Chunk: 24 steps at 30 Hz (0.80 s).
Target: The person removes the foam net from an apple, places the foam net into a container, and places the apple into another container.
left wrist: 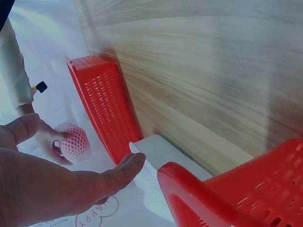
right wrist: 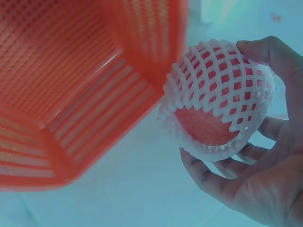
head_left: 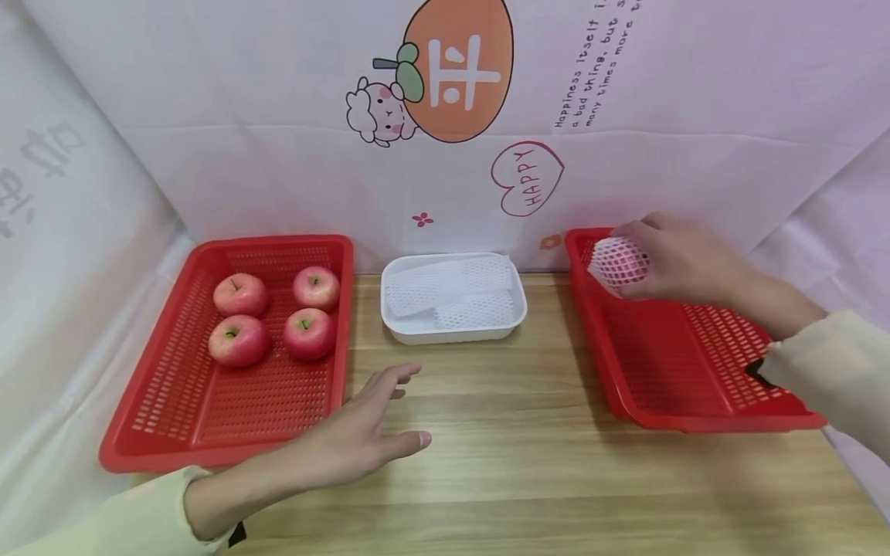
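In the head view my right hand (head_left: pixel 677 259) holds an apple in a white foam net (head_left: pixel 617 264) over the far left corner of the right red basket (head_left: pixel 667 363). The right wrist view shows thumb and fingers curled round the netted apple (right wrist: pixel 218 94), with some red skin bare at one end of the net. My left hand (head_left: pixel 354 440) hovers above the table beside the left red basket (head_left: pixel 344 347), fingers extended and thumb apart, holding nothing. Several unwrapped apples (head_left: pixel 239 340) lie in that left basket.
Between the baskets stands a white tray (head_left: pixel 392 332) with several flat foam nets (head_left: pixel 480 309) in it. A wooden table (head_left: pixel 487 448) carries everything. White printed cloth (head_left: pixel 278 154) hangs behind and at both sides.
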{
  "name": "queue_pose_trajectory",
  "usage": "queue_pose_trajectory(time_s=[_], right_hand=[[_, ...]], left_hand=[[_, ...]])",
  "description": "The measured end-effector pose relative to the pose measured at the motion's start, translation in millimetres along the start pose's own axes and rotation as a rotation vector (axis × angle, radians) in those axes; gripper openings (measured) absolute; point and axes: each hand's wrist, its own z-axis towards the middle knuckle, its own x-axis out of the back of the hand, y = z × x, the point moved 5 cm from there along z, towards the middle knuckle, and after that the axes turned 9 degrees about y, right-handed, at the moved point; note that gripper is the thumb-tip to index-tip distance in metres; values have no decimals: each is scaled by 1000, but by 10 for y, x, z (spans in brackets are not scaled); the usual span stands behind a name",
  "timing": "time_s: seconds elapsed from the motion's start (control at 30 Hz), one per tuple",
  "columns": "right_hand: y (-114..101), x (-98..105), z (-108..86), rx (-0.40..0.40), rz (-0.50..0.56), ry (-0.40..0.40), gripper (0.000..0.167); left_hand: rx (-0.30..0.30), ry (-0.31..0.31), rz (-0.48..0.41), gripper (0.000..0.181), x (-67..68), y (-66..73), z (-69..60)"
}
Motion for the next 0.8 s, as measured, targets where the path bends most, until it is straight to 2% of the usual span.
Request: queue_pose_trajectory(time_s=[0.23,0.47,0.63,0.8], right_hand=[[-589,-2,-82,63,49,7,90],[-1120,-86,-202,205,43,50,90],[-1419,-176,-298,299,54,55,85],[-1637,-305,-408,334,66,20,88]], left_hand=[[6,0,-22,80,-20,-33,1],[10,9,-39,79,-19,-32,-5],[5,23,-67,78,-18,-42,-15],[7,27,-113,77,-42,-59,-17]])
